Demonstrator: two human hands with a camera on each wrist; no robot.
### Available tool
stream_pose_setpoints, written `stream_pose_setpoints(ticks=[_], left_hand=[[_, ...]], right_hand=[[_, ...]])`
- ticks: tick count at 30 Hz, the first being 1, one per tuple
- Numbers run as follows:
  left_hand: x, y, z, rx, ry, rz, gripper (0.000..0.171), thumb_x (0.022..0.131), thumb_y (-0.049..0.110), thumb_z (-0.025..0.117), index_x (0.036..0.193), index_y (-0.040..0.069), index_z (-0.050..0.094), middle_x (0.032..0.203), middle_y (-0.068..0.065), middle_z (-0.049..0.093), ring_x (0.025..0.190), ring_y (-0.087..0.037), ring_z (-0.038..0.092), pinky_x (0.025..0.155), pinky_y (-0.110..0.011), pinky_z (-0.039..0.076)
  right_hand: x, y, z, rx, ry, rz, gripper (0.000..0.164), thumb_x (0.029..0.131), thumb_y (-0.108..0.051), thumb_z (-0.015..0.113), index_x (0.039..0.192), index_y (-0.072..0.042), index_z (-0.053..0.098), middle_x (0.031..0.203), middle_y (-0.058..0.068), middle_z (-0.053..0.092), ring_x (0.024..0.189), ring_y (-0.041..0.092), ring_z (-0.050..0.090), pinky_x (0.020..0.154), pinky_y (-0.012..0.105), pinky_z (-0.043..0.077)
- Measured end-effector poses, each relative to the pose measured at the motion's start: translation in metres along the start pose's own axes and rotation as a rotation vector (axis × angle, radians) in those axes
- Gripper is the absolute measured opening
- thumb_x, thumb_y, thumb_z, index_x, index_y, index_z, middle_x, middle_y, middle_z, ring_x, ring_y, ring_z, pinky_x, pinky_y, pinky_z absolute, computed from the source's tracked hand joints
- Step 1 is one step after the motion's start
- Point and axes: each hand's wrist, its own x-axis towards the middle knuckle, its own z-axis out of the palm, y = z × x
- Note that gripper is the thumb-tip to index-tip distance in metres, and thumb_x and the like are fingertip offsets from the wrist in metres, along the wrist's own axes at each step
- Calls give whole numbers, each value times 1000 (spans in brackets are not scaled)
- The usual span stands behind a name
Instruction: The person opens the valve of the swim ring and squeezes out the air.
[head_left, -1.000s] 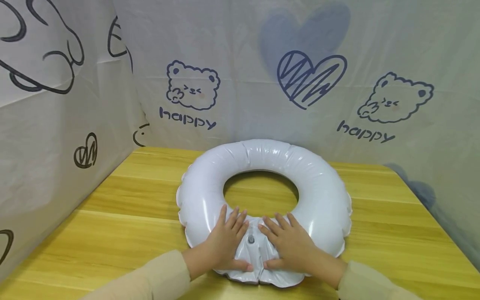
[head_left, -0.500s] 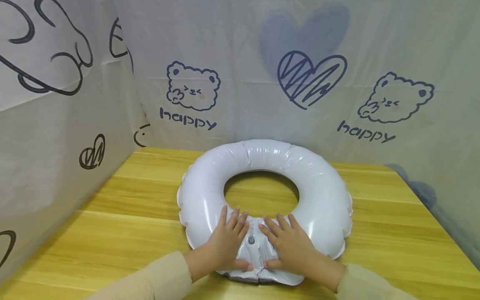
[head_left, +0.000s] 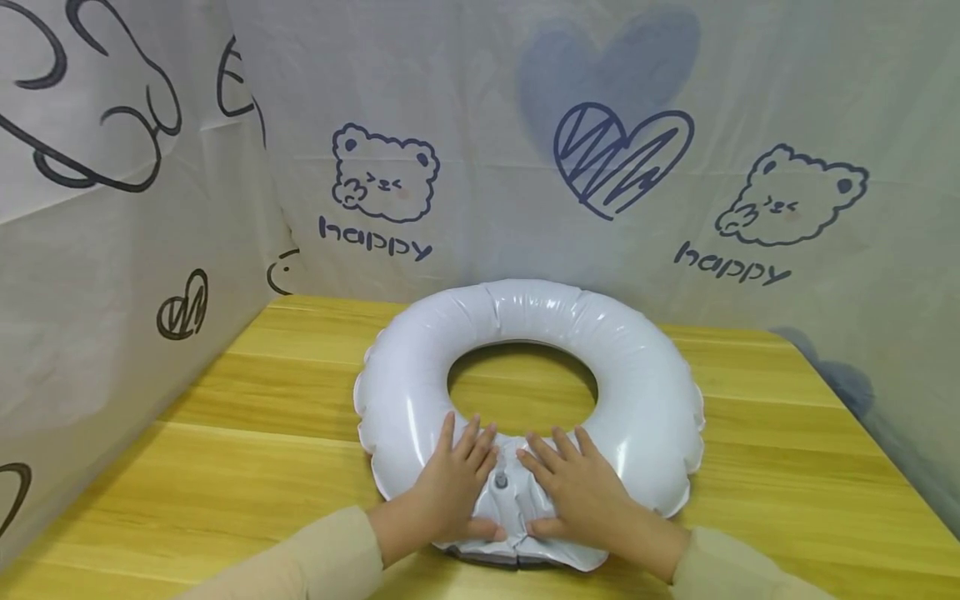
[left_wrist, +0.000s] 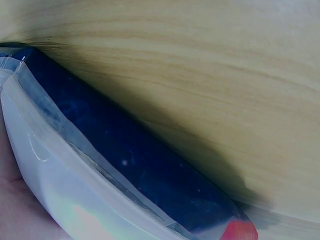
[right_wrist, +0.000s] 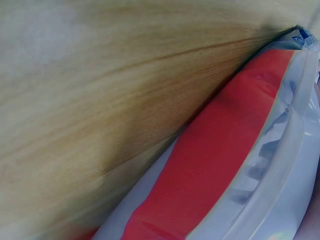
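A white inflatable swim ring (head_left: 525,308) lies on the wooden table, its near part creased and softer than the rest. My left hand (head_left: 450,483) presses flat on that near part, left of a small grey air valve (head_left: 502,480). Right of the valve, my right hand (head_left: 588,492) rests the same way, fingers spread and pointing away, thumb turned inward. Neither hand curls round the ring. From the left wrist, the ring's underside (left_wrist: 120,145) shows dark blue below the seam; from the right wrist, a red band (right_wrist: 220,150) shows there.
The yellow wood-grain table (head_left: 247,467) extends to both sides of the ring. Behind it hangs a pale cloth (head_left: 487,208) with bear and heart drawings, close to the ring's far edge. Another cloth wall (head_left: 82,333) runs along the left side.
The ring's near edge has shifted slightly, and more of its dark underside shows there. Both hands stay in place on the ring.
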Motion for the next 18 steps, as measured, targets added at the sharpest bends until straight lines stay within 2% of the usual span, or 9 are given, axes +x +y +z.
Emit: stream_pose_setpoints(ticks=[9,18], left_hand=[[1,1,1,-13,-13,9,93,75,86,18,143,25,36,154,-2,23,142,-27,23,111,-56,18],[1,1,-2,-52,-36,25,92,76,85,21,143,24,37,154,-2,24,142,-27,23,111,-55,17]], right_hand=[[1,0,-1,-5,-13,-19,76,74,-67,54,130,-15,55,136,6,53,120,34,52,99,53,39],[5,0,0,75,-106,-25,73,76,-65,55,129,-16,56,135,5,54,122,36,49,100,56,36]])
